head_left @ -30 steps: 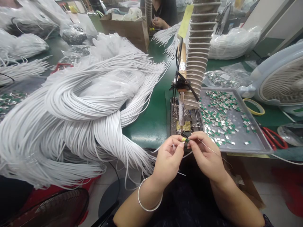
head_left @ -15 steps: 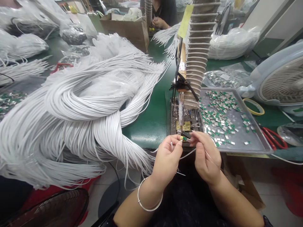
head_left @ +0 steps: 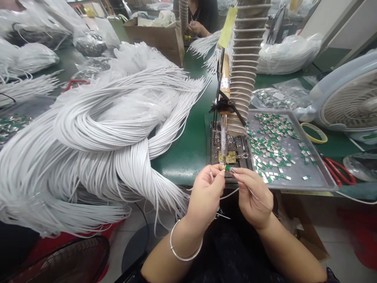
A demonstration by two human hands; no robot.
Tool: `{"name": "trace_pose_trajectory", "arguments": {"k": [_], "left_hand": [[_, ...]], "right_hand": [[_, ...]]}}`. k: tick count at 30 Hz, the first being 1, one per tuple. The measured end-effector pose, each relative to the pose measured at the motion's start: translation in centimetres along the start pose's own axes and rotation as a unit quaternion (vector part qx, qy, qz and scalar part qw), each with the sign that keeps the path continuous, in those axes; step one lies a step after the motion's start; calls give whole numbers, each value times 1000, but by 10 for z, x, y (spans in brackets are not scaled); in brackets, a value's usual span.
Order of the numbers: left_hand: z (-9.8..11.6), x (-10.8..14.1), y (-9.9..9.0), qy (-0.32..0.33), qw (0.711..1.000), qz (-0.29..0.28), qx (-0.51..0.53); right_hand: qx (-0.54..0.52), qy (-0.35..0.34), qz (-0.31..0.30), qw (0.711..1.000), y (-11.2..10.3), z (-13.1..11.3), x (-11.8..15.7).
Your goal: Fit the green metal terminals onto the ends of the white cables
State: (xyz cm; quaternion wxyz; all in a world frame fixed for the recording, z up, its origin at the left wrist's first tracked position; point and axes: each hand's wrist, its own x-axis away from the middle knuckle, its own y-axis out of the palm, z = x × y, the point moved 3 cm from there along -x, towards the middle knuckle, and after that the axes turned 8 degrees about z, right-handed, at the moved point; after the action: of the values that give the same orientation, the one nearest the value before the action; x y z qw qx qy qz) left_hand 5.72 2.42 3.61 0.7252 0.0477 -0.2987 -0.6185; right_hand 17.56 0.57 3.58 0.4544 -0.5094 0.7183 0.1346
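Observation:
My left hand (head_left: 207, 188), a bangle on its wrist, pinches a white cable whose end meets a small green circuit board (head_left: 227, 168). Just right of the board, my right hand (head_left: 255, 194) is closed on a thin wire (head_left: 256, 196) that runs back across the palm. Directly above the board, the soldering iron (head_left: 224, 133) hangs tip down from a stand, its tip at or very near the board's left end. Whether tip and board touch is too small to tell.
A big bundle of white cables (head_left: 118, 133) covers the left. At right are a metal tray (head_left: 306, 157) of small boards, yellow tape (head_left: 314, 133), red-handled scissors (head_left: 340, 171) and a fan (head_left: 350, 98). A ribbed hose (head_left: 246, 67) hangs behind the iron. Another person's hand (head_left: 198, 28) is across the table.
Both hands have moved slightly up, bringing the board up under the iron tip. The fingers of my right hand have shifted, and the thin wire now reaches the board's right side.

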Motion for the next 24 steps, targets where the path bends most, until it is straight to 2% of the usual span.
{"name": "trace_pose_trajectory", "arguments": {"k": [24], "left_hand": [[9, 0, 3, -2, 1000, 2, 18]], "right_hand": [[43, -22, -10, 999, 6, -4, -9]]}}
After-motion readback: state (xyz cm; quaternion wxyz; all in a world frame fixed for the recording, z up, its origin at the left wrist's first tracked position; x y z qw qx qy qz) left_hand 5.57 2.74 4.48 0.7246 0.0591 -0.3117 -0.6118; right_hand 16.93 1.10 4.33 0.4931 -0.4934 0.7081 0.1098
